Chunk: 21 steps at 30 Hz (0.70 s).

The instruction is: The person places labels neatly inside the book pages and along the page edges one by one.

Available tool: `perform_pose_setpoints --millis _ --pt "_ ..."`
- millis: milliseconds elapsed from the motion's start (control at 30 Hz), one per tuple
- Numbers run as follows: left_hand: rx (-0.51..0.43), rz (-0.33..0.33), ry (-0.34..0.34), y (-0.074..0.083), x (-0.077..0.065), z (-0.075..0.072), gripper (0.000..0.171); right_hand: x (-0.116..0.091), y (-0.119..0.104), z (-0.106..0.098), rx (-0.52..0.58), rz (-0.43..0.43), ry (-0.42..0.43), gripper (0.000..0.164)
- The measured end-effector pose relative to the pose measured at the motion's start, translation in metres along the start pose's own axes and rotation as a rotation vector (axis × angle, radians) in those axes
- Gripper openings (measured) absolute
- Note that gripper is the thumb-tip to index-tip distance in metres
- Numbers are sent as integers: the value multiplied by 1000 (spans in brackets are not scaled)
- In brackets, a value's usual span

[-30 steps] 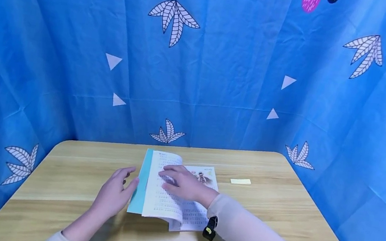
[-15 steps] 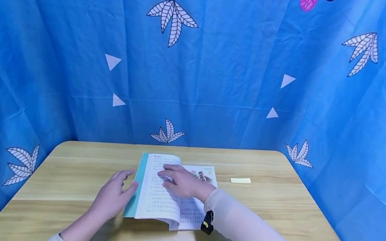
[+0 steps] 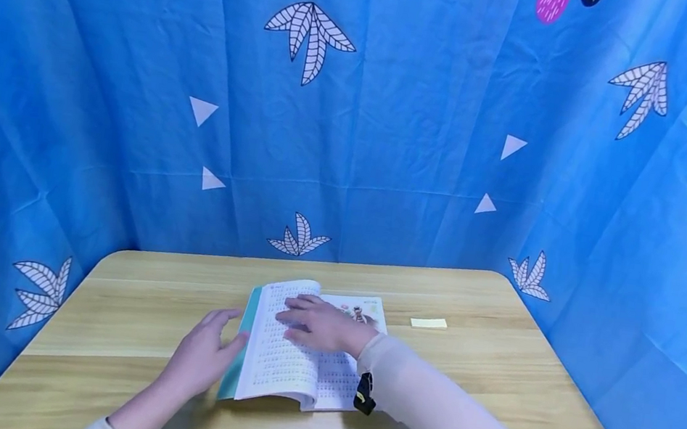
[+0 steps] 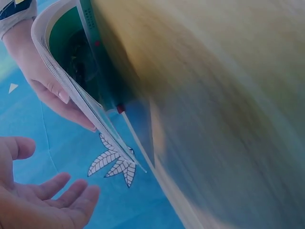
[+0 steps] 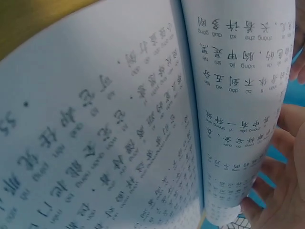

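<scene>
An open book (image 3: 282, 367) with printed pages and a teal cover lies on the table; its left half stands raised and curved. My right hand (image 3: 323, 325) rests on the left-hand page, fingers spread. In the right wrist view, that hand (image 5: 281, 176) shows at the page's curved edge. My left hand (image 3: 203, 354) is beside the book's left edge, thumb and fingers apart, holding nothing. The left wrist view shows this left hand (image 4: 52, 200) with loosely bent fingers below the lifted pages, and the green cover (image 4: 95, 52) tilted up from the tabletop.
A small pale yellow strip (image 3: 428, 323) lies on the wooden table (image 3: 465, 378) to the right of the book. A blue patterned curtain (image 3: 424, 108) surrounds the table at the back and sides. A black band (image 3: 365, 393) hangs at my right wrist.
The book's raised left half has sunk lower and come slightly towards me, its edge shifting left. My right hand has moved a little left with it. My left hand has barely moved.
</scene>
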State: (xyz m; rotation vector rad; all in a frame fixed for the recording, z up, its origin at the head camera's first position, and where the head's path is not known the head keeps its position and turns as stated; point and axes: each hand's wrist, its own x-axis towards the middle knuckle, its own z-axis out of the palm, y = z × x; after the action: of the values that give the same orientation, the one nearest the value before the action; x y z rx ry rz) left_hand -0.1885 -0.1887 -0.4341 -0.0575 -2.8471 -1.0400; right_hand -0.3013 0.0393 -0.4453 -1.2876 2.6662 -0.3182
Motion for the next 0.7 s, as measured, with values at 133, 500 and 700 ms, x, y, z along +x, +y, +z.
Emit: perform_pose_setpoints --millis 133,500,700 --pt "10 0 -4 1 0 2 53 2 0 -2 15 8 -63 49" --pt "23 3 -39 1 -1 7 55 4 5 -4 92 29 -108 57" --pt "34 19 -58 2 -2 11 55 6 5 0 51 9 -95 59"
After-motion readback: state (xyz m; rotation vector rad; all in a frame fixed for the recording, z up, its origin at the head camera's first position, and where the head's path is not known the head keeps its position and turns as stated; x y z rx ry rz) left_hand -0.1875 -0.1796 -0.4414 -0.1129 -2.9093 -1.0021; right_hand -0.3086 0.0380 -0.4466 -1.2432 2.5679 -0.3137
